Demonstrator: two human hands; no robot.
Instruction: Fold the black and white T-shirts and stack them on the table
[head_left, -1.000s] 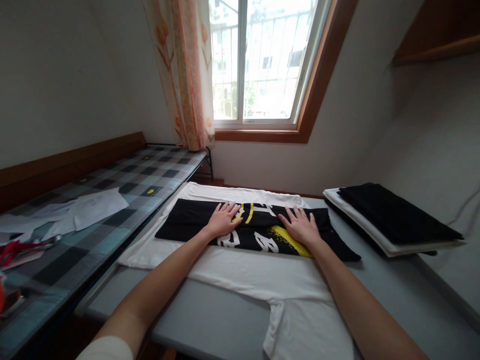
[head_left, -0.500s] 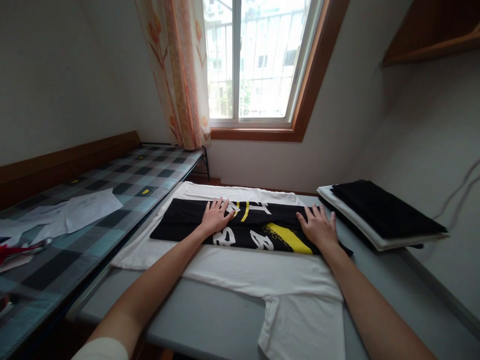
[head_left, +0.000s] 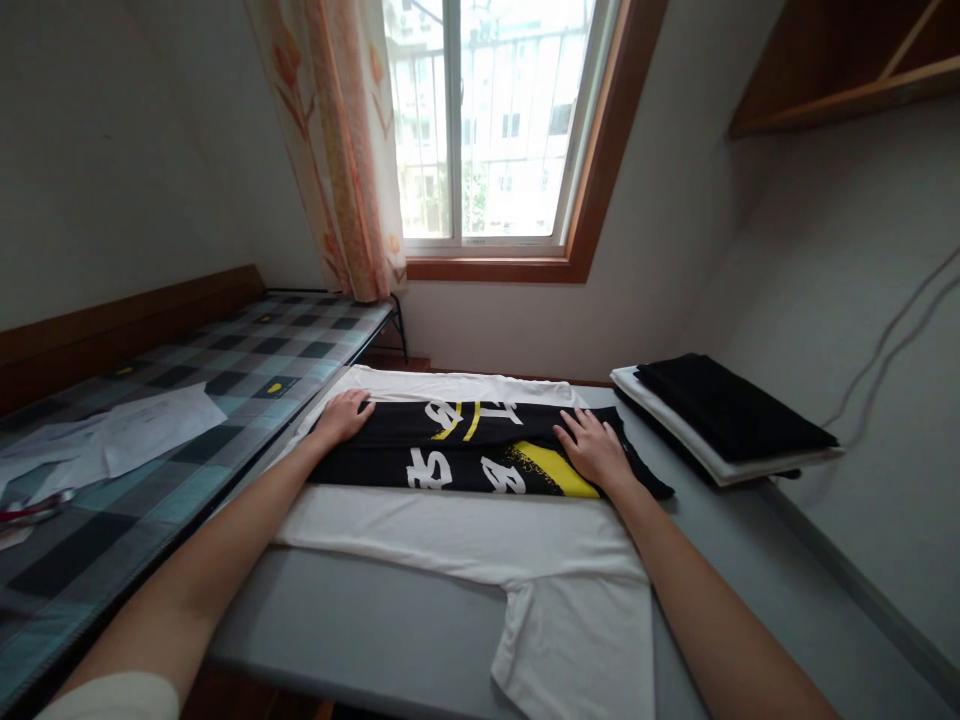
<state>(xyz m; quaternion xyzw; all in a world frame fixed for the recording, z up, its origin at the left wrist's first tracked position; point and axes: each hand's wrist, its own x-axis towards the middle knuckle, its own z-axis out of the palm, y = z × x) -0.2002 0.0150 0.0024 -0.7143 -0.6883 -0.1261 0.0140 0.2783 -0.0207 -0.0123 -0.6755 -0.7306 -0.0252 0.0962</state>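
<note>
Nearest me, a pale sleeve (head_left: 112, 697) ended on the person's left arm, and the grey surface (head_left: 360, 615) stretched out beneath both forearms. A white shirt (head_left: 450, 525) lay spread on that surface, one short sleeve of it pointing back toward the person. On top of the shirt, about midway across the surface, rested a black garment (head_left: 465, 460), folded into a long strip and printed with white lettering and yellow marks; its right end reached past the shirt.

The left hand (head_left: 343, 416) lay on the garment's left end, its fingers open and laid fairly close together. The right hand (head_left: 598, 452) was pressed near the other end, fingers open and spread, gripping nothing.

Over on the right, by the wall, the surface also carried a folded stack: black cloth (head_left: 739, 420) on top, white cloth (head_left: 780, 472) under it. To the left stood a bed (head_left: 187, 480) with a checked cover, holding loose papers (head_left: 142, 430) and a red-and-metal item (head_left: 34, 508) too blurred to name.

Farther off, a flowered curtain (head_left: 341, 150) hung beside a bright window (head_left: 502, 150). High on the right, a wooden shelf (head_left: 840, 105) had a slanting divider, its inside too dark to read.
</note>
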